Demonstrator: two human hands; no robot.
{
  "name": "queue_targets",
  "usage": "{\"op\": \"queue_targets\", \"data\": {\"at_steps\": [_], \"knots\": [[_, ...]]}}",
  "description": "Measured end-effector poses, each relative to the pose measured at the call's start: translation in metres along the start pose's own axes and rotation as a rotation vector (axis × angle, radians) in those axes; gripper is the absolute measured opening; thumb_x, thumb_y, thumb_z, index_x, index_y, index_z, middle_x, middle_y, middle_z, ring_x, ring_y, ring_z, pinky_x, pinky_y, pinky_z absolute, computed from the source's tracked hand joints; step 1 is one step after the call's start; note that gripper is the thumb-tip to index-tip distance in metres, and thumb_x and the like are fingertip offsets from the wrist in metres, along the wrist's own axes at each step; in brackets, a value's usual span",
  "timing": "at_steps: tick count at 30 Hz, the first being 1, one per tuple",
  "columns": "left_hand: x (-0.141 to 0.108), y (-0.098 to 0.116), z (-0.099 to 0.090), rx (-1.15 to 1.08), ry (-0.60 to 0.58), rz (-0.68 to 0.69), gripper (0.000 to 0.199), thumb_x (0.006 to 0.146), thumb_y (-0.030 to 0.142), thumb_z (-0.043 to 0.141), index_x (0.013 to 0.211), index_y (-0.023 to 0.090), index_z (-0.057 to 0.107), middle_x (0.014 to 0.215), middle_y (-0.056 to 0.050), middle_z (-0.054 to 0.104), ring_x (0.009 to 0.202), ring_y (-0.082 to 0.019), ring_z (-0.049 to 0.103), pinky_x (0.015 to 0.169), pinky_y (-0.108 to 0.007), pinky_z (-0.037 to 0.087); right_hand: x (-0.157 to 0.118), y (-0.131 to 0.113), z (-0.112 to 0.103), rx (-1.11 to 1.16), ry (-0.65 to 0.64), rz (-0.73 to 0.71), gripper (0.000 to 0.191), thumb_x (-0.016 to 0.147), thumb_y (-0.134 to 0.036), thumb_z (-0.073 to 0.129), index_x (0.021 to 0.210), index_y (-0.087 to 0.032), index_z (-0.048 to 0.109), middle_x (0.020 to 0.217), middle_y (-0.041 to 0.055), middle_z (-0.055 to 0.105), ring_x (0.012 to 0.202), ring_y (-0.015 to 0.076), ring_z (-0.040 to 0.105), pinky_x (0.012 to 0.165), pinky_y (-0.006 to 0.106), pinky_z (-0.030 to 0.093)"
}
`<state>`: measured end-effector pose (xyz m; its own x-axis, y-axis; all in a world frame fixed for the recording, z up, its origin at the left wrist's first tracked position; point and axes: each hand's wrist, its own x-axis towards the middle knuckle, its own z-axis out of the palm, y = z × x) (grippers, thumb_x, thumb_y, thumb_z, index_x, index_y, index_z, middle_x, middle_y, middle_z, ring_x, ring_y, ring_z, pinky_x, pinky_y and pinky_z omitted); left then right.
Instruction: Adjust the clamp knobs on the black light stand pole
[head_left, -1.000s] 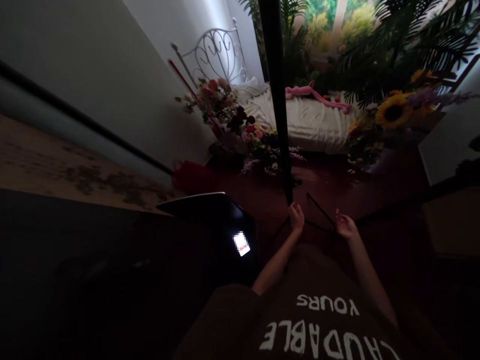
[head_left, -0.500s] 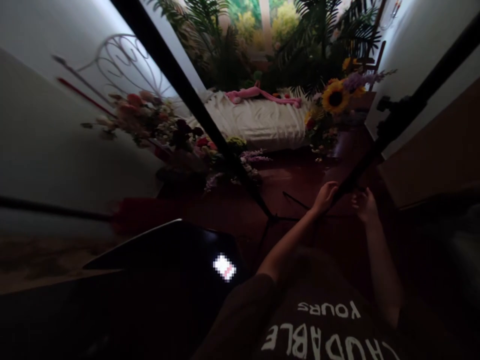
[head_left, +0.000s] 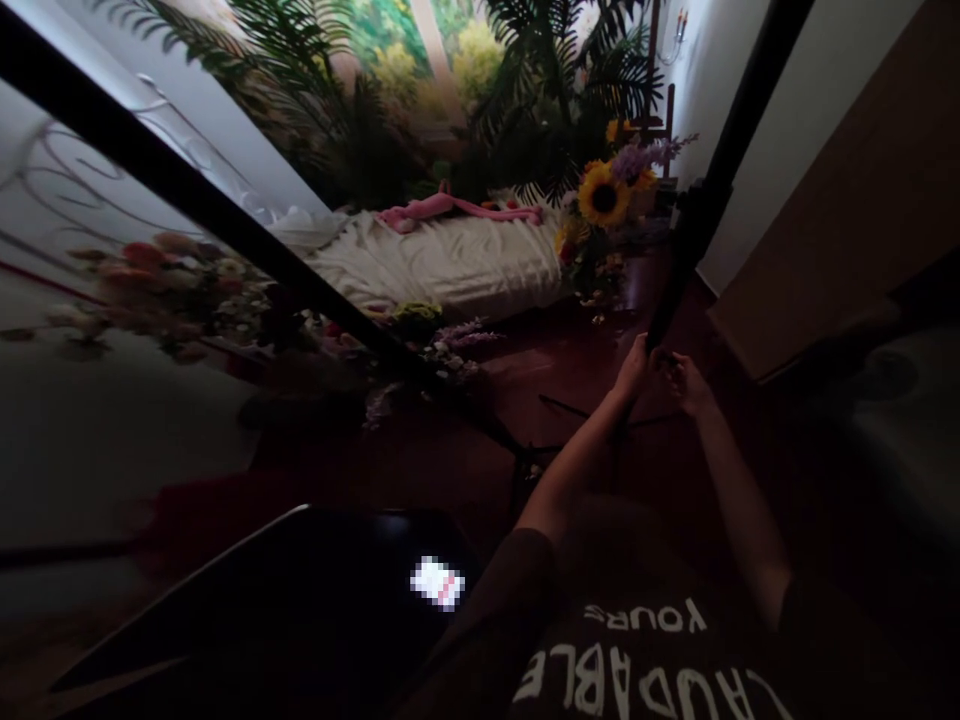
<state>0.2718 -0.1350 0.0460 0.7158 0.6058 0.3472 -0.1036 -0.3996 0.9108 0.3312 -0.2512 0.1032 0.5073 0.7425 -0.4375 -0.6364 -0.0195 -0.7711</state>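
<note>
We hold one black pole (head_left: 694, 230) of two, room dim.
Our left hand (head_left: 634, 368) clasps it over red floor (head_left: 517, 375); our right hand (head_left: 686, 383) curls beside it, grip unclear to us.

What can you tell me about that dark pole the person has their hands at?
The dark pole is long, straight and slim, with a matte finish that could be painted metal. Partway up sits a thicker collar. It slants across the view, its top running out of the picture, its lower part fading into shadow above the reddish floor. The left hand grips it; the right hand is close beside, but whether it touches is too dark to tell.
</note>
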Motion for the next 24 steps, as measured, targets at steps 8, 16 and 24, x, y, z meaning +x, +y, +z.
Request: {"op": "queue_targets", "data": {"at_steps": [8, 16, 24], "knots": [[-0.001, 0.003, 0.001, -0.008, 0.053, -0.029, 0.032, 0.096, 0.041, 0.05, 0.12, 0.019, 0.051, 0.104, -0.009, 0.065, 0.093, -0.019, 0.064, 0.086, -0.03, 0.049, 0.012, 0.008, -0.016, -0.209, 0.077, -0.136, 0.021, 0.08, -0.041, 0.067, 0.08, -0.019, 0.063, 0.065, -0.0054, 0.066, 0.045, 0.0047, 0.05, 0.038, 0.015, 0.031], [-0.001, 0.0, 0.001, 0.005, 0.069, 0.012, 0.032, 0.097, 0.041, 0.049, 0.12, 0.019, 0.052, 0.102, -0.009, 0.066, 0.089, -0.016, 0.064, 0.084, -0.028, 0.05, 0.012, -0.017, -0.042, -0.919, 0.059, -0.699, 0.017, 0.07, -0.023, 0.08, 0.086, -0.027, 0.077, 0.079, -0.0008, 0.072, 0.072, 0.0153, 0.063, 0.067, 0.025, 0.052], [-0.001, 0.001, 0.003, 0.027, 0.083, 0.0, 0.033, 0.098, 0.039, 0.047, 0.123, 0.018, 0.05, 0.106, -0.012, 0.067, 0.091, -0.018, 0.066, 0.084, -0.031, 0.052, -0.013, -0.033, -0.013, -0.976, 0.223, -1.098, 0.019, 0.092, -0.03, 0.059, 0.094, -0.03, 0.078, 0.109, 0.0023, 0.073, 0.103, 0.0223, 0.068, 0.098, 0.04, 0.053]]}}
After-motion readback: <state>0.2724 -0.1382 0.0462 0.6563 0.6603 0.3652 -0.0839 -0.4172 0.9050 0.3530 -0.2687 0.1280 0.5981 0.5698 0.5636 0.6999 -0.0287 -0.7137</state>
